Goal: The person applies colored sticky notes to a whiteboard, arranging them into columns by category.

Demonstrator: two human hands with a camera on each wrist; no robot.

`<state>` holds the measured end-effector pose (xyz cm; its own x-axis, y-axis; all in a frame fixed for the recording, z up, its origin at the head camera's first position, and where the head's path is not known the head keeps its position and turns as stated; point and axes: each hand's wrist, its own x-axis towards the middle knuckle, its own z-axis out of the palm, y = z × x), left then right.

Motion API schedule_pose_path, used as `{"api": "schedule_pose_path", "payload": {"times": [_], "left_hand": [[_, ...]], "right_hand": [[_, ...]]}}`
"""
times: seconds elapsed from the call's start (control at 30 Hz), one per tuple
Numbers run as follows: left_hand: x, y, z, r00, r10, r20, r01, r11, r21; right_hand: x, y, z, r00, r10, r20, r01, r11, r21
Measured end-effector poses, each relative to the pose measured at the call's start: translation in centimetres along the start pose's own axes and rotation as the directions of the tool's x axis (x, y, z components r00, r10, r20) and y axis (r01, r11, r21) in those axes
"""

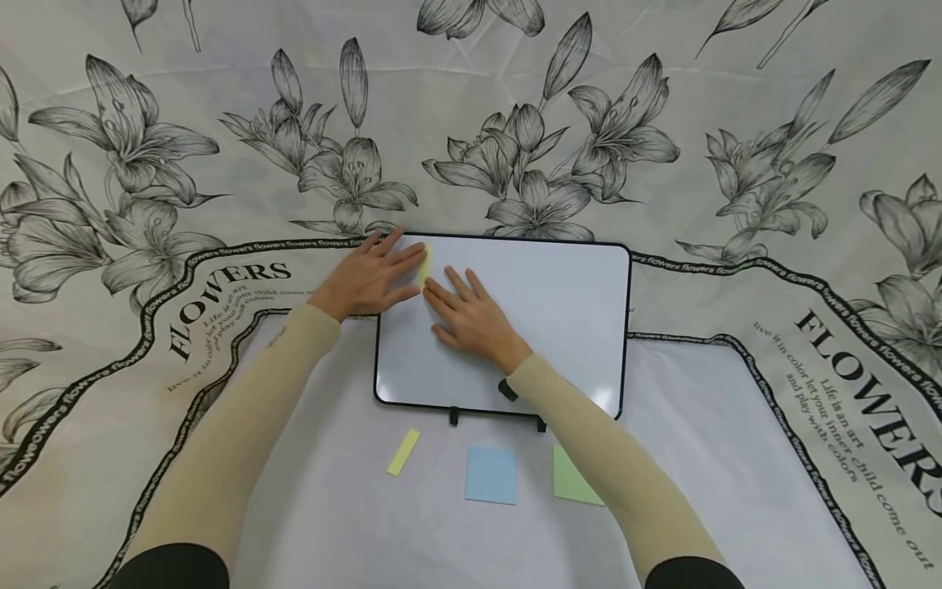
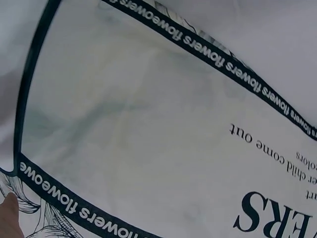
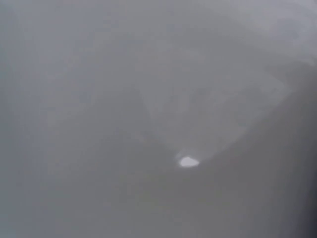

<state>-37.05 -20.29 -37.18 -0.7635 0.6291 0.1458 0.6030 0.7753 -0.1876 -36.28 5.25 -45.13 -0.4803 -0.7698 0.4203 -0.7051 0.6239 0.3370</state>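
Note:
A whiteboard (image 1: 567,319) with a black rim stands on small black feet. Near its upper left, a narrow yellow sticky note (image 1: 424,263) lies on the white surface, partly covered by fingers. My left hand (image 1: 371,276) lies across the board's top left edge, fingers spread and straight, fingertips at the note. On the board just right of it rests my right hand (image 1: 474,317), its fingers extended and the foremost tips by the note's lower end. The left wrist view catches only a bit of the left hand at its lower left corner; the right wrist view is a grey blur.
On the white cloth before the board lie a yellow strip pad (image 1: 403,452), a blue sticky pad (image 1: 491,475) and a green sticky pad (image 1: 574,478), the last partly under the right forearm. A flower-printed cloth (image 1: 736,286) spreads behind and around.

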Motion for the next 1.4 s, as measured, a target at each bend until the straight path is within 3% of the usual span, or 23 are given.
{"api": "schedule_pose_path", "payload": {"times": [0.27,0.6,0.93,1.1,1.23,1.4], "left_hand": [[-0.1,-0.3,0.4,1.000,0.027,0.010,-0.027,1.000,0.014],[-0.5,-0.3,0.9,0.996,0.086,-0.040,-0.084,0.995,0.050],[0.6,-0.2,0.0,0.998,0.064,0.028,-0.065,0.997,0.036],[0.3,-0.1,0.2,0.998,0.021,0.066,-0.024,0.998,0.050],[0.0,0.1,0.2,0.998,0.005,0.065,-0.008,0.999,0.041],[0.3,0.6,-0.2,0.998,0.044,0.041,-0.045,0.999,0.020]], "right_hand": [[0.0,-0.2,-0.2,1.000,-0.006,-0.009,0.006,1.000,0.000],[0.0,-0.2,-0.2,1.000,-0.002,0.015,0.002,1.000,-0.013],[0.1,-0.3,-0.4,1.000,0.003,0.005,-0.003,1.000,-0.006],[0.1,-0.4,-0.4,1.000,0.015,0.009,-0.015,1.000,0.001],[0.0,-0.4,-0.4,1.000,0.023,0.016,-0.023,1.000,0.008],[0.0,-0.5,-0.4,0.999,0.029,0.028,-0.029,0.999,0.013]]}}
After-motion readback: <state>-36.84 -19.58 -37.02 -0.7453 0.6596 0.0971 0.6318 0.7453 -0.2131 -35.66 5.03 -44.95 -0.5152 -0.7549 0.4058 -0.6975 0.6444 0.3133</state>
